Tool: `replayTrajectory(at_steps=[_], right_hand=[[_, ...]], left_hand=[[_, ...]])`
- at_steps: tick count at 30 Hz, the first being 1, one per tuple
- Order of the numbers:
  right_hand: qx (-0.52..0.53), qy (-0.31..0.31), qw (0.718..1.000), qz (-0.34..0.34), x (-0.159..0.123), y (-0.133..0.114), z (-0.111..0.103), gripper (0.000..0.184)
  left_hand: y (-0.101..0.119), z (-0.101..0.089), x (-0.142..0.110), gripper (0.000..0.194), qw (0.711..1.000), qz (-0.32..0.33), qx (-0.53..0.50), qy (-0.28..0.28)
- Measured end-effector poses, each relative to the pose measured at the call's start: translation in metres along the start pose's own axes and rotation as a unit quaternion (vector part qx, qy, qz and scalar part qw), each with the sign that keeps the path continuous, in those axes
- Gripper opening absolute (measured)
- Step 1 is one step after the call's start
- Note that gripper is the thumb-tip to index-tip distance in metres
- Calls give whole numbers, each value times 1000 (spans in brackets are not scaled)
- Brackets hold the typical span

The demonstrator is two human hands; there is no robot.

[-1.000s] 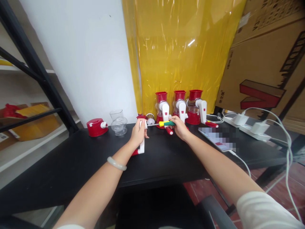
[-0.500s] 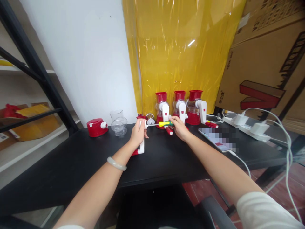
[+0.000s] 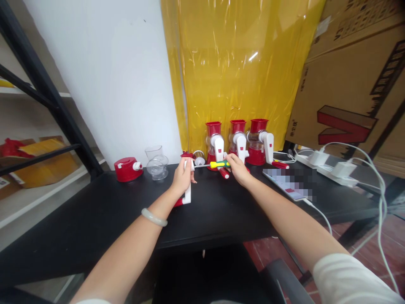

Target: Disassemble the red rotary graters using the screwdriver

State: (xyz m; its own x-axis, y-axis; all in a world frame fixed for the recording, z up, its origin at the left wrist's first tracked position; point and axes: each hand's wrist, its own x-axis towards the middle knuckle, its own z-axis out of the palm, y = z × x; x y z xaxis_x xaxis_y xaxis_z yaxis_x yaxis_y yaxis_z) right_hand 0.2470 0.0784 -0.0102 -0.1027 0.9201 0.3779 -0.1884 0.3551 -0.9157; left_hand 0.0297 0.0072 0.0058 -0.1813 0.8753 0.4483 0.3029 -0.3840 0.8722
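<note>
My left hand (image 3: 182,176) is closed round a white crank handle (image 3: 187,194), whose red grip shows below the hand. A screwdriver (image 3: 219,164) with a yellow and green handle is gripped by my right hand (image 3: 237,169). Its metal shaft points left, and the tip meets the white end of the crank; the exact contact is hidden. Behind the hands lies a drum-shaped grater (image 3: 199,158) beside a red part (image 3: 187,155). To the left are a clear plastic housing (image 3: 156,164) and a red base (image 3: 128,169) with a white knob.
Three red and white rotary graters (image 3: 238,141) stand at the back of the black table (image 3: 95,219). A phone (image 3: 284,185) on a cable lies at right, near a power strip (image 3: 327,166) with chargers. A large cardboard box (image 3: 344,93) leans behind; shelves (image 3: 38,185) stand left.
Both hands keep nearly the same place, with the screwdriver still against the crank. Its handle looks slightly turned, and the whole view has shifted a little.
</note>
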Motion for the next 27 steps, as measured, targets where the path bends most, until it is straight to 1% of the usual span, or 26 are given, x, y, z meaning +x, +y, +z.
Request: replayTrajectory(at_steps=[3, 7, 9, 13, 15, 19, 24, 27], right_hand=[[24, 7, 1000, -3, 5, 7, 0, 44], [46, 2, 999, -13, 7, 11, -2, 41], [29, -3, 999, -25, 6, 8, -3, 43], [-43, -13, 999, -27, -1, -1, -3, 57], [-58, -11, 998, -28, -2, -4, -3, 56], [-24, -4, 999, -34, 1, 1, -1, 51], [49, 7, 999, -7, 5, 7, 0, 46], [50, 10, 999, -12, 4, 3, 0, 46]], left_hand=[[1, 0, -1, 36, 1000, -3, 2, -2], [1, 0, -1, 36, 1000, -3, 2, -8], [1, 0, 0, 36, 1000, -1, 2, -8], [2, 0, 0, 36, 1000, -2, 3, -2], [3, 0, 0, 36, 1000, -6, 2, -1], [3, 0, -1, 36, 1000, -7, -4, -4], [1, 0, 0, 36, 1000, -4, -1, -9], [-1, 0, 0, 36, 1000, 3, -7, -14]])
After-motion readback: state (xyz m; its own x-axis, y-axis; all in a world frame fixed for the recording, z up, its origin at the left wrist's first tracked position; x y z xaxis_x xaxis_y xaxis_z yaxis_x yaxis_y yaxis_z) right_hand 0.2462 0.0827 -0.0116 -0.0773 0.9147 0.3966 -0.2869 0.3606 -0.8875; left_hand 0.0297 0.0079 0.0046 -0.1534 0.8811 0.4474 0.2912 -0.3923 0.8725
